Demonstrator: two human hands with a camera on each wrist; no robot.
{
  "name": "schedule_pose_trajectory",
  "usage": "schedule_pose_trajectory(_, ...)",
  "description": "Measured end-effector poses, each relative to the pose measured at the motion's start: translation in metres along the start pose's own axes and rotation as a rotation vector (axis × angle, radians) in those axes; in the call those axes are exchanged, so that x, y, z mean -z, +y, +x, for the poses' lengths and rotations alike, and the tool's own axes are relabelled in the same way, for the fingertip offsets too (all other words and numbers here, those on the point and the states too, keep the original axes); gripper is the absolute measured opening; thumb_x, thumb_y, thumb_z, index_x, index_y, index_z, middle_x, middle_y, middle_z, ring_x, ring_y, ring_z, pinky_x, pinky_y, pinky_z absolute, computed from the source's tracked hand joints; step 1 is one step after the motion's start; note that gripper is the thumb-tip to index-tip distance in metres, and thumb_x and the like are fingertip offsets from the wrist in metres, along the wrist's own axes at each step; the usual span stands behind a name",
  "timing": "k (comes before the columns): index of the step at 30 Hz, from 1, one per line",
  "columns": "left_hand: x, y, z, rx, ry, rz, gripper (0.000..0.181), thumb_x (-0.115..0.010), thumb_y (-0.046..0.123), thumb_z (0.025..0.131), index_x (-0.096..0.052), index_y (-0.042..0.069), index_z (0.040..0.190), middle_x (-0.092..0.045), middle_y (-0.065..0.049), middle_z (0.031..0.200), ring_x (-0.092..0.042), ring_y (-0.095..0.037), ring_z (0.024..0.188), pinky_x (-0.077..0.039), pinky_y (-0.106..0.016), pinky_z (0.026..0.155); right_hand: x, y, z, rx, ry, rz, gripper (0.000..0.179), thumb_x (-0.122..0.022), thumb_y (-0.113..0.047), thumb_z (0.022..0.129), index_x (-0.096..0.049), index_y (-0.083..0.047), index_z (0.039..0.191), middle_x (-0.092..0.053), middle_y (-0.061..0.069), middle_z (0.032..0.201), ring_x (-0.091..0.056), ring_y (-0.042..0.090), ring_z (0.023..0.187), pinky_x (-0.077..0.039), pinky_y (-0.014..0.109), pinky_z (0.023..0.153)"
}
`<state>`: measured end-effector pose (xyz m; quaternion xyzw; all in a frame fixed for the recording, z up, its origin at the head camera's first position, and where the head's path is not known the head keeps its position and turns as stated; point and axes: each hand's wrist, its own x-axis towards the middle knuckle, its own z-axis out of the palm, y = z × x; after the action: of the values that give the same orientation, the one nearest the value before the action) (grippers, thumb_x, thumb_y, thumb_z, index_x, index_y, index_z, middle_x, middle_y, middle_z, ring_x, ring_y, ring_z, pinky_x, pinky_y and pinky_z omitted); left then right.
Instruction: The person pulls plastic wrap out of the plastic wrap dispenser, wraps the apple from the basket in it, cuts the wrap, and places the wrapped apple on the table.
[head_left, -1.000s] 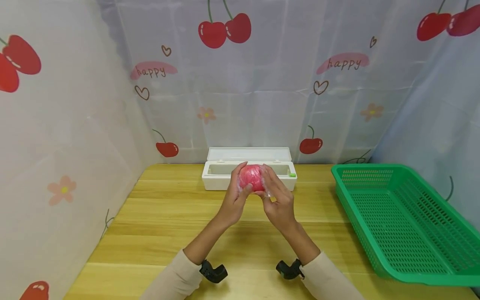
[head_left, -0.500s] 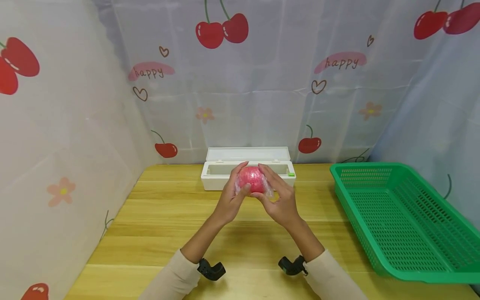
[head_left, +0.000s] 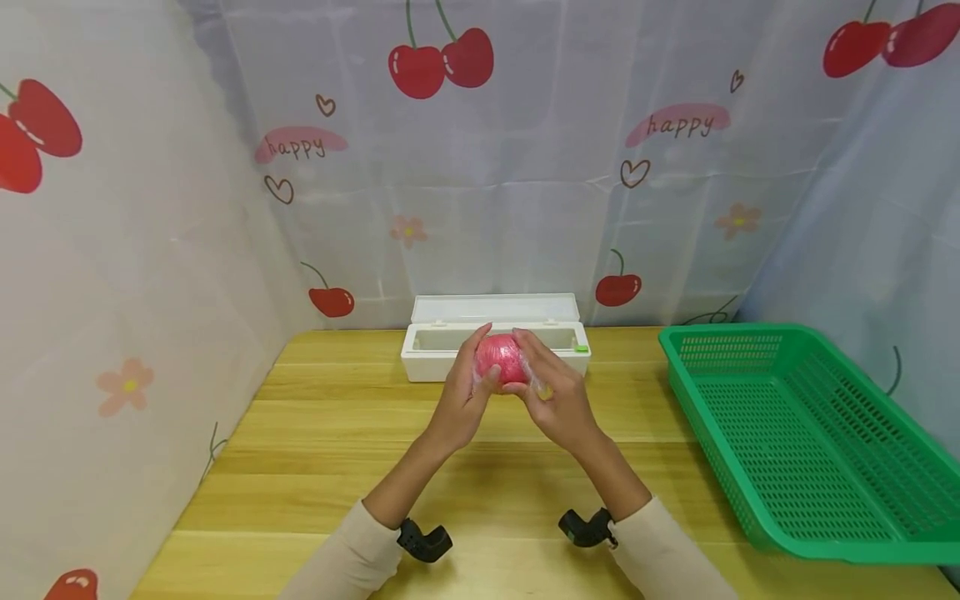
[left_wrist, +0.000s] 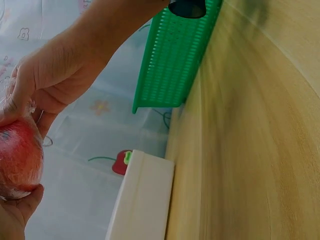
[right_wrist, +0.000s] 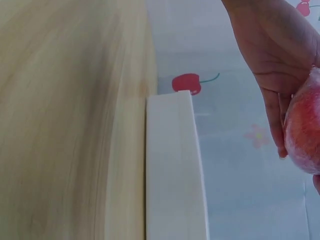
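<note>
the left hand (head_left: 459,402) and right hand (head_left: 561,402) grip a film-wrapped fruit (head_left: 501,354). behind it, an open box (head_left: 427,368) sits on the table (head_left: 322,475).

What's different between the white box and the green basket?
The white box has solid walls; the green basket is perforated. The box has a raised lid, while the basket shows none. The box is long and narrow; the basket looks broader and larger. Both are open-topped and rest on the wooden table.
</note>
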<state>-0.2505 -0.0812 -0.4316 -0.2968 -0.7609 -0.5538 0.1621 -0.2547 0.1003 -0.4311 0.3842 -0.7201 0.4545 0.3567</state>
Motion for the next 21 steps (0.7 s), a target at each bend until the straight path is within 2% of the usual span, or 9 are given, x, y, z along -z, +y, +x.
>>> schedule_pose_trajectory(3, 0.000, 0.000, 0.001, -0.007, 0.023, -0.005, 0.063, -0.056, 0.017, 0.104, -0.025, 0.024, 0.159, -0.042, -0.007, 0.151, -0.052, -0.025, 0.128, -0.055, -0.039, 0.098, 0.000, -0.001, 0.000, -0.048, -0.002, 0.031, 0.075, -0.085, 0.004, 0.076, -0.054, 0.002, 0.144, -0.055, 0.018, 0.145, -0.053, 0.036, 0.134, -0.046, 0.028, 0.103)
schedule_pose_trajectory(5, 0.001, 0.003, 0.002, -0.008, 0.023, -0.013, 0.066, -0.058, 0.012, 0.102, -0.026, 0.020, 0.159, -0.040, -0.011, 0.154, -0.050, -0.028, 0.131, -0.054, -0.041, 0.100, -0.001, -0.002, -0.001, -0.071, 0.004, 0.060, 0.073, -0.083, 0.004, 0.078, -0.054, 0.002, 0.144, -0.055, 0.017, 0.146, -0.052, 0.035, 0.135, -0.046, 0.027, 0.104)
schedule_pose_trajectory(9, 0.003, 0.022, 0.002, -0.015, 0.005, -0.010, 0.064, -0.059, 0.007, 0.101, -0.028, 0.007, 0.157, -0.038, -0.022, 0.153, -0.050, -0.032, 0.131, -0.053, -0.043, 0.100, -0.002, -0.002, -0.002, -0.080, 0.008, 0.083, 0.072, -0.081, 0.007, 0.079, -0.053, 0.002, 0.145, -0.054, 0.018, 0.147, -0.051, 0.034, 0.136, -0.045, 0.027, 0.105)
schedule_pose_trajectory(12, 0.005, 0.035, 0.000, -0.022, -0.014, 0.004, 0.059, -0.057, 0.012, 0.103, -0.029, 0.003, 0.155, -0.041, -0.022, 0.148, -0.052, -0.033, 0.127, -0.055, -0.041, 0.098, -0.003, -0.001, -0.003, -0.061, 0.001, 0.064, 0.072, -0.080, 0.010, 0.079, -0.053, 0.002, 0.145, -0.054, 0.020, 0.146, -0.051, 0.036, 0.136, -0.045, 0.026, 0.104)
schedule_pose_trajectory(15, 0.004, 0.029, 0.000, -0.009, -0.033, 0.024, 0.058, -0.055, 0.012, 0.104, -0.029, 0.005, 0.155, -0.042, -0.019, 0.146, -0.052, -0.031, 0.125, -0.056, -0.040, 0.096, -0.003, -0.001, -0.003, -0.027, -0.002, 0.055, 0.068, -0.078, 0.012, 0.079, -0.056, 0.002, 0.142, -0.054, 0.023, 0.146, -0.052, 0.039, 0.134, -0.045, 0.026, 0.103)
schedule_pose_trajectory(18, 0.002, 0.014, 0.000, -0.003, -0.046, 0.042, 0.060, -0.054, 0.008, 0.104, -0.027, 0.010, 0.157, -0.041, -0.015, 0.146, -0.052, -0.028, 0.125, -0.056, -0.040, 0.097, -0.004, -0.002, -0.002, 0.004, -0.003, 0.057, 0.064, -0.077, 0.015, 0.078, -0.059, 0.003, 0.138, -0.052, 0.027, 0.145, -0.053, 0.042, 0.132, -0.046, 0.027, 0.101)
schedule_pose_trajectory(21, 0.001, 0.001, 0.000, -0.009, -0.035, 0.048, 0.060, -0.054, 0.012, 0.105, -0.027, 0.017, 0.159, -0.041, -0.010, 0.147, -0.052, -0.024, 0.125, -0.056, -0.038, 0.097, -0.003, -0.002, -0.001, 0.012, -0.005, 0.045, 0.063, -0.079, 0.013, 0.077, -0.060, 0.002, 0.137, -0.053, 0.027, 0.145, -0.054, 0.042, 0.131, -0.047, 0.028, 0.101)
